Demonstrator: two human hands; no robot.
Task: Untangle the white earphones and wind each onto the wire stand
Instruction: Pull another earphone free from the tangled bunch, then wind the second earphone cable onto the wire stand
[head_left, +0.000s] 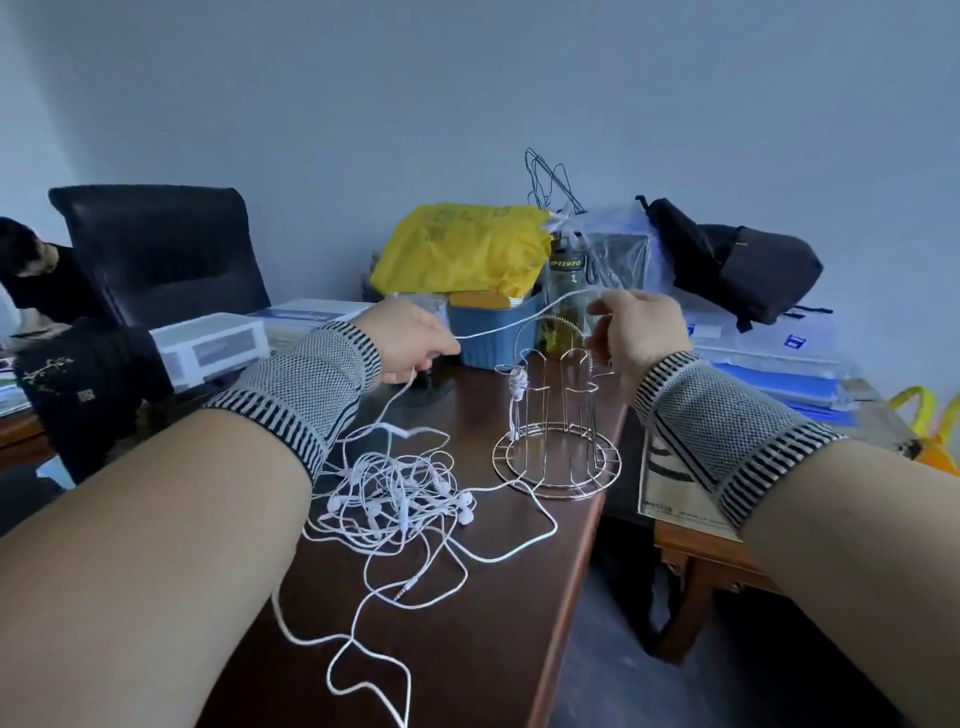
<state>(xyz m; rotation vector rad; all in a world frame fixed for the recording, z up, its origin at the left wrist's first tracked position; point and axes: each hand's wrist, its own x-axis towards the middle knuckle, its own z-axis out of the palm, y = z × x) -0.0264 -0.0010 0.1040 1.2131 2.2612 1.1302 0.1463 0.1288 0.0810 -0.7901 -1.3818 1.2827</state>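
A tangle of white earphones (400, 493) lies on the dark wooden table (467, 649), with loose cable loops trailing toward me. The wire stand (556, 436) is upright just right of the tangle, and one earphone cable is wound on its left post (516, 395). My left hand (410, 338) pinches a white cable that runs down to the tangle. My right hand (634, 332) pinches the same cable above the stand. The cable (519, 322) stretches between both hands in a shallow arc.
Behind the stand are a blue tub (493, 332), a yellow plastic bag (462, 249) and a bottle (566, 291). A black bag (737, 260) lies on plastic boxes at right. A black chair (156, 249) stands at left. The table's right edge drops to the floor.
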